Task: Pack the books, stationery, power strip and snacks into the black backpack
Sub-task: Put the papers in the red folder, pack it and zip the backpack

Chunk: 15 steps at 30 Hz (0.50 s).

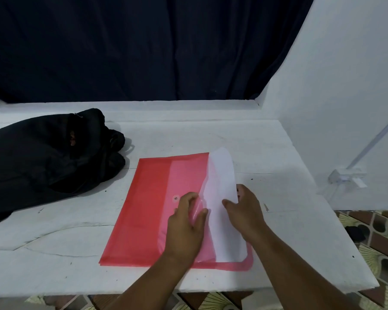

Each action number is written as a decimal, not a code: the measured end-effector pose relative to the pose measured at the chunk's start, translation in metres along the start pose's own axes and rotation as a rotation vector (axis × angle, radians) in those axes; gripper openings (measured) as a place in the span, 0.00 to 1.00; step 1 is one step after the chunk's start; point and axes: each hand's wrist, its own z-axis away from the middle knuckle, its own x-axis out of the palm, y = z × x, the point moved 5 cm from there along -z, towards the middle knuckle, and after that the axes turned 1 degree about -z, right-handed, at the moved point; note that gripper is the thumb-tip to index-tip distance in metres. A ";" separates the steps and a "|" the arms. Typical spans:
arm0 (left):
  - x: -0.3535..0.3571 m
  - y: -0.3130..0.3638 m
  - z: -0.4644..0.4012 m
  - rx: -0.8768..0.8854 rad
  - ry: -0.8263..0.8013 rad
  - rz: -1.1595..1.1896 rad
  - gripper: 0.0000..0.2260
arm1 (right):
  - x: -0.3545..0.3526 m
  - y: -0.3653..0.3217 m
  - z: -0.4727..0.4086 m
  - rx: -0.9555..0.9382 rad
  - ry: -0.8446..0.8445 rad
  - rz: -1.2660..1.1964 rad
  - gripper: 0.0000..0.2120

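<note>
Hands, two, grip one red folder [152, 211], one paper [222, 186]; one backpack [43, 157].

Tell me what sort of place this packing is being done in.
Probably a room in a home, set up plainly: a white-painted table against a white wall, a dark curtain hung behind it, and patterned floor tiles below.

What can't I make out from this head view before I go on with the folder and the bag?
- Black backpack: its inside is dark, its contents cannot be told; the left frame edge cuts it off.
- White paper: part sits inside the red folder, and the left hand and right hand cover more.
- Books, power strip, snacks: none visible.
</note>
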 end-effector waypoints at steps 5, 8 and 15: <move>0.003 -0.006 0.004 -0.007 -0.060 -0.019 0.16 | 0.018 0.007 0.000 -0.012 -0.086 0.070 0.21; -0.013 -0.001 0.001 0.034 -0.129 0.002 0.16 | 0.021 0.004 -0.002 -0.054 -0.147 0.134 0.17; -0.123 -0.076 -0.044 0.005 -0.104 -0.509 0.25 | 0.010 0.005 -0.022 -0.033 -0.266 0.369 0.13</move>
